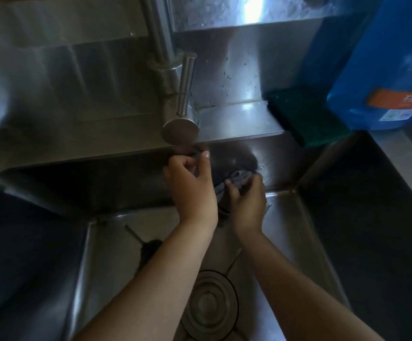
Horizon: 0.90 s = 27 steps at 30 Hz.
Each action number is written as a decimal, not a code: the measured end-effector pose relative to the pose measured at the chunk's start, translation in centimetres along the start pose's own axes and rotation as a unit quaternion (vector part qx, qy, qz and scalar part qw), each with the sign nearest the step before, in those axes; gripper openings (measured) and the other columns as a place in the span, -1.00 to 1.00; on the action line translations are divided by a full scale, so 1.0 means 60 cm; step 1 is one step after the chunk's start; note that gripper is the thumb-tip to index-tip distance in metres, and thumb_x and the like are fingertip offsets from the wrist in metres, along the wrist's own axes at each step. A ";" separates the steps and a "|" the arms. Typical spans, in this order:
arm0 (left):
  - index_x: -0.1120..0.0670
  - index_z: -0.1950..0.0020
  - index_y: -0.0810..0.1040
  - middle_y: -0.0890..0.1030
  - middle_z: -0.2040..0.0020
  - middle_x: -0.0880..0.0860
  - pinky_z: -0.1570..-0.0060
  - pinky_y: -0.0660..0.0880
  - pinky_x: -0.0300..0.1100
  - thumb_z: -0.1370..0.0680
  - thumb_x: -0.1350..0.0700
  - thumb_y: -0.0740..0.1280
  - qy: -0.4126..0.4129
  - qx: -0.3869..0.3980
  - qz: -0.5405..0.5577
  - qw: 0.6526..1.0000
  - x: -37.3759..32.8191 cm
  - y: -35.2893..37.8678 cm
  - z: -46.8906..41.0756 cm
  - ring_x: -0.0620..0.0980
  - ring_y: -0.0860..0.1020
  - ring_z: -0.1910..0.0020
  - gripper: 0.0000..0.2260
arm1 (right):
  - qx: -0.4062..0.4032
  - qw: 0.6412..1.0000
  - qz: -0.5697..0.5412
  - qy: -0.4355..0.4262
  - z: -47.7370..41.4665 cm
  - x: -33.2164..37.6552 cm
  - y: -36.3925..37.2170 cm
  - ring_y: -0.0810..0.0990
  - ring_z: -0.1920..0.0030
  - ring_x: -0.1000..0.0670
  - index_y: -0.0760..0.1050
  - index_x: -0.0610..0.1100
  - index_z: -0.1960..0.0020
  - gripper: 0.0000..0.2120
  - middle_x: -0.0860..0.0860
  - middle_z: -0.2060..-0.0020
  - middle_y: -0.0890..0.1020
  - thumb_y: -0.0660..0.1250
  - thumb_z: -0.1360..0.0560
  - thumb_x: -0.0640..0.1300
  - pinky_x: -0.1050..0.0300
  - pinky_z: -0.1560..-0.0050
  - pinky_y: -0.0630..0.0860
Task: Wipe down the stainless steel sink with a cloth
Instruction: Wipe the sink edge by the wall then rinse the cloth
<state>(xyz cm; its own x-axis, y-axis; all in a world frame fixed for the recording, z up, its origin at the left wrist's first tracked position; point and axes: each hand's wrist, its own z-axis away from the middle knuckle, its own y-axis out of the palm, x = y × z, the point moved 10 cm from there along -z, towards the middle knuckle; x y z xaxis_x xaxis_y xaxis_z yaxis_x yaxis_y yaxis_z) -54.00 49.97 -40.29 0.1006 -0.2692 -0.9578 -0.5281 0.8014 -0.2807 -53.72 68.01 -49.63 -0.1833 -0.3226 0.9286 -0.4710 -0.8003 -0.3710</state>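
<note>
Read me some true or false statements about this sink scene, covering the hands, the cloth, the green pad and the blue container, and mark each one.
1. Both the left hand and the right hand grip the dark cloth inside the sink. True.
2. The green scouring pad lies in the basin next to the drain. False: it sits up on the back ledge, to the right of the faucet.
3. The drain is nearer the person than the hands are. True.
4. The blue container stands to the left of the faucet. False: it stands on the right, beside the scouring pad.
</note>
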 end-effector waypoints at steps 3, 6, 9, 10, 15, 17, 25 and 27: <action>-0.03 0.25 0.33 0.39 0.12 -0.03 0.24 0.32 -0.43 -0.50 0.00 0.32 -0.001 0.009 -0.011 1.000 0.004 0.001 -0.001 -0.12 0.42 0.19 -0.79 | 0.014 0.999 0.002 0.052 -0.005 -0.043 0.008 0.54 0.05 -0.11 0.34 -0.11 0.12 -0.80 -0.15 0.11 0.57 0.39 -0.44 -0.20 0.16 0.10 0.36; 0.06 0.17 0.38 0.44 0.04 0.06 0.28 0.35 -0.55 -0.51 0.01 0.31 -0.011 0.014 -0.005 1.000 0.010 0.003 0.000 -0.18 0.42 0.24 -0.82 | 0.026 0.997 0.007 0.076 -0.007 -0.058 0.009 0.55 0.09 -0.07 0.32 -0.06 0.17 -0.77 -0.11 0.15 0.59 0.39 -0.43 -0.20 0.13 0.10 0.43; 0.08 0.15 0.39 0.46 0.00 0.12 0.28 0.33 -0.60 -0.51 0.02 0.31 -0.012 0.008 -0.009 1.000 0.008 0.003 0.001 -0.20 0.42 0.25 -0.82 | 0.017 0.998 0.001 0.066 -0.007 -0.050 -0.002 0.54 0.13 -0.07 0.30 -0.05 0.24 -0.74 -0.10 0.21 0.57 0.39 -0.44 -0.19 0.18 0.18 0.35; 0.09 0.15 0.38 0.46 0.01 0.12 0.28 0.32 -0.60 -0.51 0.03 0.32 -0.010 0.004 -0.011 1.000 0.006 0.002 0.000 -0.20 0.41 0.26 -0.82 | 0.011 0.998 -0.001 0.061 -0.008 -0.044 -0.008 0.53 0.14 -0.09 0.28 -0.05 0.27 -0.73 -0.12 0.22 0.55 0.38 -0.44 -0.17 0.16 0.18 0.36; 0.09 0.16 0.37 0.45 0.02 0.13 0.29 0.30 -0.60 -0.51 0.05 0.32 -0.013 -0.005 -0.012 1.000 0.004 0.002 0.000 -0.23 0.39 0.29 -0.82 | -0.026 0.998 -0.043 0.026 -0.010 0.028 -0.049 0.49 0.20 -0.08 0.24 0.01 0.30 -0.66 -0.10 0.26 0.51 0.40 -0.44 -0.15 0.07 0.13 0.41; 0.07 0.16 0.36 0.45 0.01 0.13 0.29 0.31 -0.59 -0.51 0.04 0.32 -0.018 -0.008 -0.005 1.000 0.007 0.003 0.001 -0.22 0.40 0.28 -0.82 | -0.049 0.996 -0.070 0.008 -0.011 0.064 -0.072 0.48 0.21 0.00 0.25 0.03 0.27 -0.67 0.02 0.29 0.49 0.42 -0.42 -0.14 0.18 0.15 0.37; -0.05 0.23 0.31 0.45 0.01 0.11 0.28 0.31 -0.61 -0.51 0.06 0.32 -0.025 -0.010 0.004 1.000 0.006 0.004 0.004 -0.22 0.40 0.25 -0.79 | -0.069 0.990 -0.121 -0.026 -0.017 0.132 -0.101 0.56 0.02 -0.01 0.35 -0.07 0.08 -0.76 -0.06 0.08 0.58 0.42 -0.43 -0.08 0.12 -0.04 0.48; -0.02 0.21 0.33 0.46 0.00 0.13 0.29 0.31 -0.62 -0.51 0.06 0.32 -0.023 -0.011 0.001 1.000 0.007 0.005 0.004 -0.22 0.40 0.25 -0.82 | -0.059 0.992 -0.109 -0.026 -0.020 0.117 -0.094 0.57 0.02 -0.03 0.35 -0.08 0.06 -0.76 -0.09 0.06 0.58 0.41 -0.44 -0.09 0.07 -0.05 0.49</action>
<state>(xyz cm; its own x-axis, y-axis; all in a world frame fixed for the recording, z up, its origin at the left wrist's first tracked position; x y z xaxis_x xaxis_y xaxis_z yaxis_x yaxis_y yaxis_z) -53.90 50.21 -40.81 0.1388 -0.2423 -0.9602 -0.5470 0.7895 -0.2782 -53.38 70.85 -40.99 -0.0227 -0.1761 0.9841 -0.5928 -0.7903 -0.1551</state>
